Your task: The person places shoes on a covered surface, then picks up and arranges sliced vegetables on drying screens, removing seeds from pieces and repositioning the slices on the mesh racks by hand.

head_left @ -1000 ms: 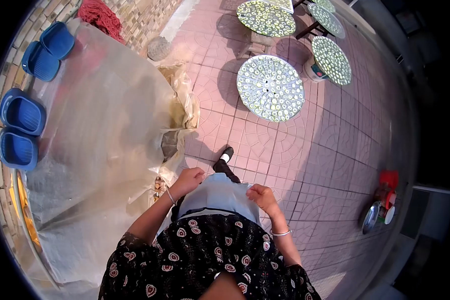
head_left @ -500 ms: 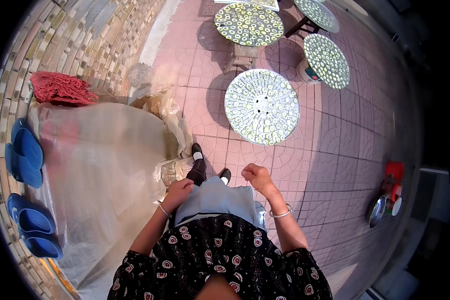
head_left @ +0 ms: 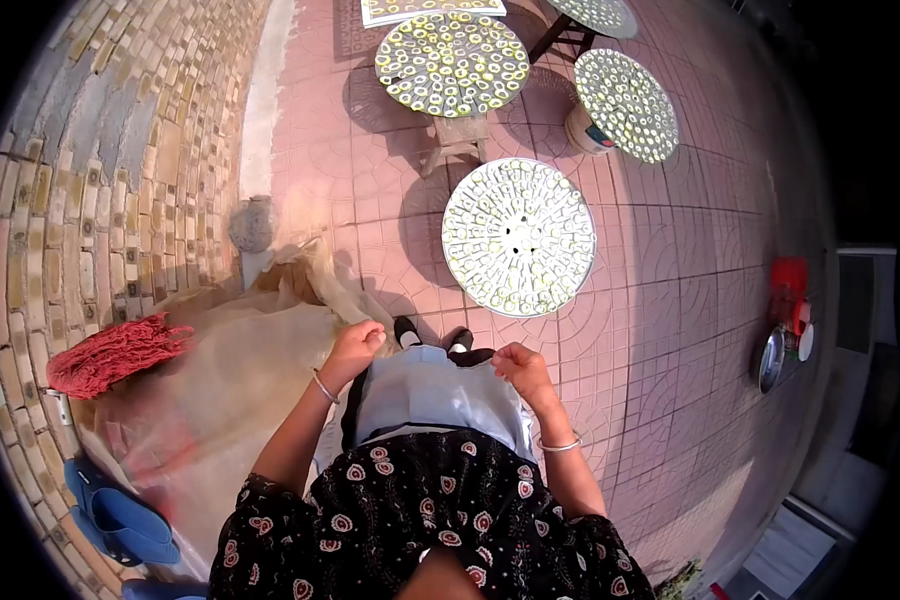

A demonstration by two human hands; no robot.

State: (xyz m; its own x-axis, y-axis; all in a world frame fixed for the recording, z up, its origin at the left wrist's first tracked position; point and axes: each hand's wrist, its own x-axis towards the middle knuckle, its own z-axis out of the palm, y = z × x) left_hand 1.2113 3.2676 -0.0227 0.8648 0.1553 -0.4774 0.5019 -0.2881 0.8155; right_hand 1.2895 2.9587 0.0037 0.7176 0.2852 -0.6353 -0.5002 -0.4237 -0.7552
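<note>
My left hand [head_left: 356,347] is held in front of my waist, its fingers curled in a loose fist with nothing showing in it. On the other side, my right hand [head_left: 524,374] is also curled closed, and I see nothing in it. Between them hangs a light grey-blue apron [head_left: 430,390]. Nearest ahead of my hands is a round tray [head_left: 520,300] covered with rings of pale green slices, with a few dark holes in its middle. Neither hand touches it. Farther off, another round tray [head_left: 452,65] of green-edged slices rests on a small stool [head_left: 455,140].
A round slice-covered board [head_left: 626,105] sits on a bucket [head_left: 585,130]; another board [head_left: 600,14] is behind it. Left, plastic sheeting [head_left: 230,390], a red mop head [head_left: 120,355] and blue slippers [head_left: 120,515] lie by a brick wall [head_left: 120,230]. A metal basin [head_left: 771,360] stands right.
My view has turned and moved forward. My feet have shifted, and the nearest tray appears closer to my body. My left hand has risen; my right has lowered slightly. Both stay curled.
</note>
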